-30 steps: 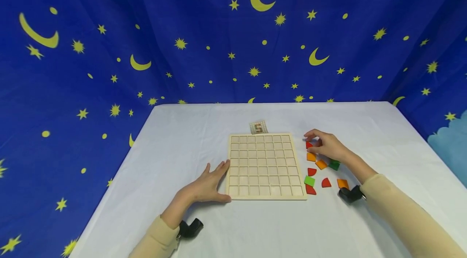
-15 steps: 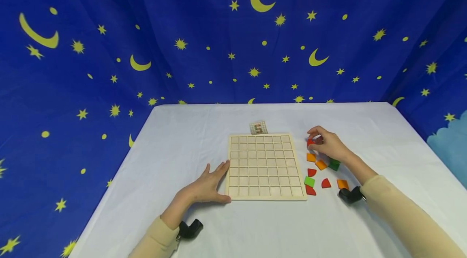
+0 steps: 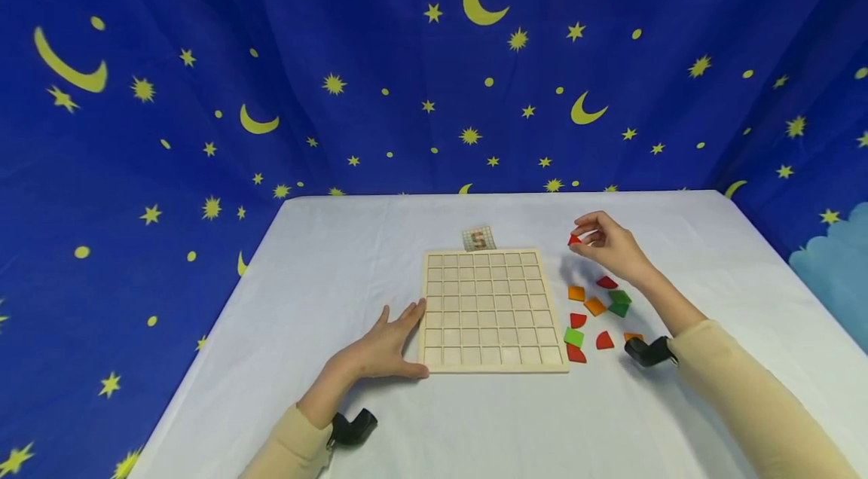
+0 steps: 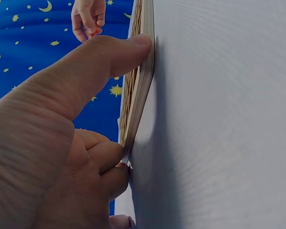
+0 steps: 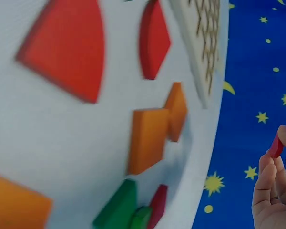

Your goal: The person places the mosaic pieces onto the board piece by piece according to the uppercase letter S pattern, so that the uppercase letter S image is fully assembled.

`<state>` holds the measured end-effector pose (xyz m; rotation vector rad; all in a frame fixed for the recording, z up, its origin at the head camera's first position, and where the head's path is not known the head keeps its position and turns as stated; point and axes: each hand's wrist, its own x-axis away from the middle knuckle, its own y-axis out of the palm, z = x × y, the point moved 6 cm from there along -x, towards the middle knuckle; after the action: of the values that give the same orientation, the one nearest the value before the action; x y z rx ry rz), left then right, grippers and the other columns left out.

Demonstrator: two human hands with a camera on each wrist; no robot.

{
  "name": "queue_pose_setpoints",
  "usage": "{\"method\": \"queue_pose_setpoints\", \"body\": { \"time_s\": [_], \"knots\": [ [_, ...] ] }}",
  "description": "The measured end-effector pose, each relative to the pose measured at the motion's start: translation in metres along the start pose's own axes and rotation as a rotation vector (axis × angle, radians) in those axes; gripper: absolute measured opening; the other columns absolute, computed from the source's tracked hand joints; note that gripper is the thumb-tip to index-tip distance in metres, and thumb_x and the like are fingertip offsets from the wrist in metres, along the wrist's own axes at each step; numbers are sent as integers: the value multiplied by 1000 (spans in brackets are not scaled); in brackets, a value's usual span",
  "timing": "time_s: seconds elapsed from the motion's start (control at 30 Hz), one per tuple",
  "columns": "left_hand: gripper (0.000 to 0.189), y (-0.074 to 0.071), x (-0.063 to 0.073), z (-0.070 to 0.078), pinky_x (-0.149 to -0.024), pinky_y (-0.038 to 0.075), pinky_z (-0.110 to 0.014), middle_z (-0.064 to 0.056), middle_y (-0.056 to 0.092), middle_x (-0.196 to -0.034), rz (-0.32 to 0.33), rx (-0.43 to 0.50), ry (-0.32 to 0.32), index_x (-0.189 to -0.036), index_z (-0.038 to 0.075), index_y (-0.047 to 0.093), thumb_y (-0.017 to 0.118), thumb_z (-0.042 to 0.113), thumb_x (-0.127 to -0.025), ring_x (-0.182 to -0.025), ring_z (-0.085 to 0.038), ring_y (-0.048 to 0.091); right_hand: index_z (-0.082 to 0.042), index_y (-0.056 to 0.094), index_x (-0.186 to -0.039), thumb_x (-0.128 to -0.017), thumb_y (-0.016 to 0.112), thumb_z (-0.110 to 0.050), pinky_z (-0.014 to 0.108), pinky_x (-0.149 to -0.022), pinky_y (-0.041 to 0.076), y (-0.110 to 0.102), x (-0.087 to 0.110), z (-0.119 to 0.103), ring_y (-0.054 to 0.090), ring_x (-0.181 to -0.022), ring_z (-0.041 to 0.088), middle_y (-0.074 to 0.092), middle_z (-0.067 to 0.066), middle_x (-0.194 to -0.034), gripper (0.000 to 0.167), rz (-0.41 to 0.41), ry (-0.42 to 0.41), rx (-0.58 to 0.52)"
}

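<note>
Right hand — aloft with red piece

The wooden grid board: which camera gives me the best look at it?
The head view: it shows the board nearly whole, with its squares plainly laid out. The left wrist view catches only its side and a thin, slanted strip of the grid; the right wrist view shows just a corner, steeply angled.
</note>
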<state>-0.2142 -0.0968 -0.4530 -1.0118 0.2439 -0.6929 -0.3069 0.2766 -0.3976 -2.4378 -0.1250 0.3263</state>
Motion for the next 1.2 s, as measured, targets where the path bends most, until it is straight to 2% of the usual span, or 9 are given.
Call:
{"method": "queue_pose_setpoints", "body": {
  "time_s": [0.3, 0.5, 0.77, 0.97, 1.03, 1.2],
  "knots": [
    [109, 1, 0, -1, -110, -1, -55, -23, 22, -151, 3, -1, -6, -149, -3, 15, 78, 43, -73, -140, -30, 20, 1, 48, -122, -87, 69, -13, 14, -72, 46, 3, -4, -14, 58, -86, 16, 61, 17, -107, 44, 18, -46, -54],
    [109, 0, 0, -1, -110, -1, -55, -23, 22, -151, 5, 8, -2, -149, -3, 15, 78, 43, -73, -140, -30, 20, 2, 45, -127, -87, 68, -8, 15, -71, 48, 12, -7, -20, 58, -84, 11, 61, 18, -109, 47, -6, -42, -129],
    [109, 1, 1, -1, -110, -2, -55, -23, 21, -151, -2, 19, -7, -149, -3, 14, 78, 43, -73, -140, -30, 19, 4, 41, -133, -87, 66, -4, 15, -72, 48, 24, -10, -28, 57, -87, 12, 58, 24, -115, 53, -37, -36, -274],
    [109, 1, 0, -1, -110, -2, -55, -22, 21, -151, 1, 13, -12, -149, -3, 15, 78, 43, -73, -140, -29, 20, 10, 39, -132, -87, 62, 6, 16, -72, 49, 27, -5, -58, 58, -87, 16, 53, 32, -116, 51, -42, -29, -388],
    [109, 1, 0, -1, -110, -1, -55, -23, 22, -151, 2, 11, -9, -149, -3, 15, 78, 43, -73, -140, -30, 20, 10, 39, -132, -87, 63, 3, 16, -72, 49, 31, -7, -58, 58, -87, 14, 53, 31, -115, 52, -42, -29, -413],
    [109, 1, 0, -1, -110, -1, -56, -23, 22, -151, 1, 12, -3, -149, -3, 14, 78, 43, -74, -140, -30, 20, 5, 40, -133, -87, 67, -4, 18, -73, 50, 44, -17, -42, 58, -86, 11, 56, 23, -113, 54, -53, -44, -456]
  ]
}}
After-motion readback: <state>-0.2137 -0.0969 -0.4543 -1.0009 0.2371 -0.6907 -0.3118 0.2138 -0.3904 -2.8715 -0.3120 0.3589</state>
